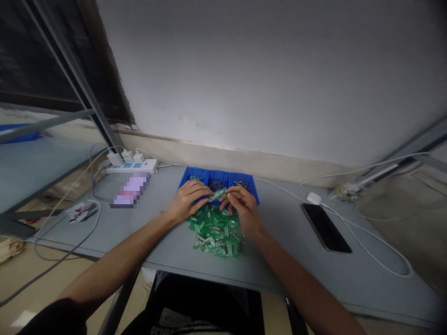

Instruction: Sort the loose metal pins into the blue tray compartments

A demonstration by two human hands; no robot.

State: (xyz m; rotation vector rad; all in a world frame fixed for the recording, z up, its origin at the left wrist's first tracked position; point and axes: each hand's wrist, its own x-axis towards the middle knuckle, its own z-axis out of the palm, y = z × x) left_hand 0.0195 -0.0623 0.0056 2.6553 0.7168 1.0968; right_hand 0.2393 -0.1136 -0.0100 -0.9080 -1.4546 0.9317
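Note:
Between my two hands is a small clear greenish plastic bag [218, 194]. My left hand [187, 200] pinches its left side with the fingertips. At its other side, the thumb and fingers of my right hand [244, 208] are closed on it. Just below lies a heap of similar green plastic bags [216, 235] with small light-coloured pieces inside, too small to name. Behind my hands stand three joined blue bins [256, 190]. Small metal parts [240, 184], like screws or pins, fill the right bin and the middle one. The left bin's contents are partly hidden by my left hand.
A white power strip [150, 165] with plugs sits at the back left, near a blurred-out phone-shaped object [131, 190]. A crumpled wrapper [82, 211] lies farther left. To the right are a black phone [326, 228], a white charger case [313, 198] and a looping white cable [377, 242].

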